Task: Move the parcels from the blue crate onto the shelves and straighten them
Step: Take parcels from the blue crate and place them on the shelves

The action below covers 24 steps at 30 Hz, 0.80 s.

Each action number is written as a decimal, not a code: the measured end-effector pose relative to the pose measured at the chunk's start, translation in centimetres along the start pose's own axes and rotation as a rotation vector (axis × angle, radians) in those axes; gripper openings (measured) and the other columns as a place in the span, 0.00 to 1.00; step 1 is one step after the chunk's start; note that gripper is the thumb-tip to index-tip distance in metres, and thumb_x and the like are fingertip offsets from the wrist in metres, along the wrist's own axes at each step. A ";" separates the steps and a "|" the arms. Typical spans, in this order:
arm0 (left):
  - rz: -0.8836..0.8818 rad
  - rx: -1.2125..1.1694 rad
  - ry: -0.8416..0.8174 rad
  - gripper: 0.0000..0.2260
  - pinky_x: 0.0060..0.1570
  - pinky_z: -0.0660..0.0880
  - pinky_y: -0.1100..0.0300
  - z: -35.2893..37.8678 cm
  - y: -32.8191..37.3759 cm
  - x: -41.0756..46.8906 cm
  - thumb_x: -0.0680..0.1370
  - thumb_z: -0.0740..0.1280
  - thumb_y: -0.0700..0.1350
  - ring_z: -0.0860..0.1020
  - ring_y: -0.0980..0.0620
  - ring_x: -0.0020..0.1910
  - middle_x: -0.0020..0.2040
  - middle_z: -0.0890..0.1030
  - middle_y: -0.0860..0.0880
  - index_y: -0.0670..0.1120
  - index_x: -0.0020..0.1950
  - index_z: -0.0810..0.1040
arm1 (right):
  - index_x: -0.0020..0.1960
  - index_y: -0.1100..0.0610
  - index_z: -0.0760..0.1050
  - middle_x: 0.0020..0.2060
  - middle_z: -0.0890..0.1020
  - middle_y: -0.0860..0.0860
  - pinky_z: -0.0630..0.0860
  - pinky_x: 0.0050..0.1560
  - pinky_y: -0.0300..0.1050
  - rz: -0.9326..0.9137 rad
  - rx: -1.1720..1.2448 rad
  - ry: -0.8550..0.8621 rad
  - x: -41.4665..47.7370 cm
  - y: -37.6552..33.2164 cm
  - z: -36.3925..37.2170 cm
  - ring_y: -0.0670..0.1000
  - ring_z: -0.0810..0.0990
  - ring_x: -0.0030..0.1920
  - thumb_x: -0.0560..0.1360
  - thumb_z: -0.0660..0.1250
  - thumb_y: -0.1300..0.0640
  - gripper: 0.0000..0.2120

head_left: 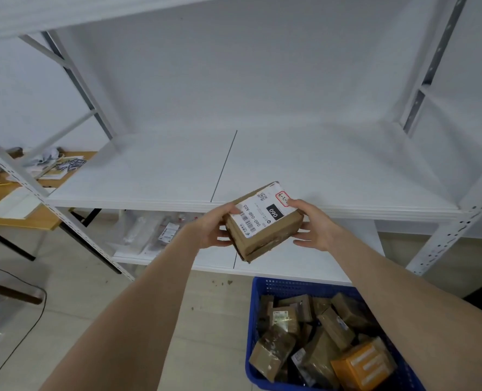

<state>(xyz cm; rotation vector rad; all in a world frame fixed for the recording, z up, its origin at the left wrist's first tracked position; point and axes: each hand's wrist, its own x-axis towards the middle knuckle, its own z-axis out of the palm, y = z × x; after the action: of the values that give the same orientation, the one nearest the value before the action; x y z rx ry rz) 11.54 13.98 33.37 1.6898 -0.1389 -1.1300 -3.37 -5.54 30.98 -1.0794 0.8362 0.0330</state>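
Both hands are clamped on one small brown cardboard parcel [264, 231]. The left hand [214, 228] pinches its left end, thumb on the white shipping label and fingers curled beneath. The right hand [317, 228] takes the opposite end, thumb on top beside a red-edged sticker and fingers spread under the base. The parcel sits between the palms, slightly tilted, in the air and touching nothing else.

Just beyond the grip runs the front edge of the white metal shelf board [149, 176], bare where it shows. Below the grip lies a lower white shelf [304, 263], with clear plastic-wrapped packets [146, 232] on it, off to the left of the left hand. Nearer the person, down and to the right of the right hand, stands the blue perforated plastic crate [288, 287]. It is heaped with more brown parcels and holds an orange carton [364, 362]. Well to the left of the grip is a wooden table [14, 215].

The parcel looks stiff and fairly light: thumbs and fingertips carry it, and its walls hold their shape, though the taped seam on the near side seems a little bulged. Tape and label are probably slick, so taking it by the two ends with fingers underneath seems safer than pinching the top. Its flat base should slide easily on the shelf board when squaring it to the front edge.
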 end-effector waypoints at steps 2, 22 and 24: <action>0.050 -0.070 0.059 0.20 0.49 0.77 0.51 0.1 0.2 0.3 0.73 0.68 0.55 0.77 0.46 0.53 0.57 0.77 0.44 0.46 0.60 0.74 | 0.56 0.51 0.76 0.56 0.79 0.57 0.81 0.47 0.50 -0.003 0.056 -0.001 0.0 0.2 0.3 0.57 0.81 0.52 0.66 0.75 0.44 0.22; 0.231 -0.124 0.087 0.25 0.57 0.75 0.44 5.0 2.8 -0.8 0.73 0.72 0.45 0.77 0.44 0.58 0.57 0.80 0.47 0.58 0.67 0.70 | 0.52 0.52 0.76 0.57 0.79 0.57 0.76 0.58 0.51 -0.105 0.096 -0.061 -0.7 -1.6 1.8 0.55 0.79 0.56 0.72 0.71 0.48 0.12; 0.234 -0.102 0.102 0.24 0.59 0.74 0.42 5.2 3.3 -1.1 0.74 0.70 0.45 0.77 0.44 0.57 0.56 0.80 0.47 0.58 0.67 0.69 | 0.51 0.53 0.76 0.55 0.80 0.58 0.77 0.55 0.50 -0.106 0.094 -0.058 -0.9 -2.0 1.9 0.56 0.80 0.55 0.73 0.70 0.50 0.11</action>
<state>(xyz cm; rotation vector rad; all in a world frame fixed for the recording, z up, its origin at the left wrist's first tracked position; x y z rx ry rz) 8.53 9.60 36.60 1.5905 -0.2056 -0.8616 -2.07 -4.73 33.40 -1.0278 0.7206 -0.0636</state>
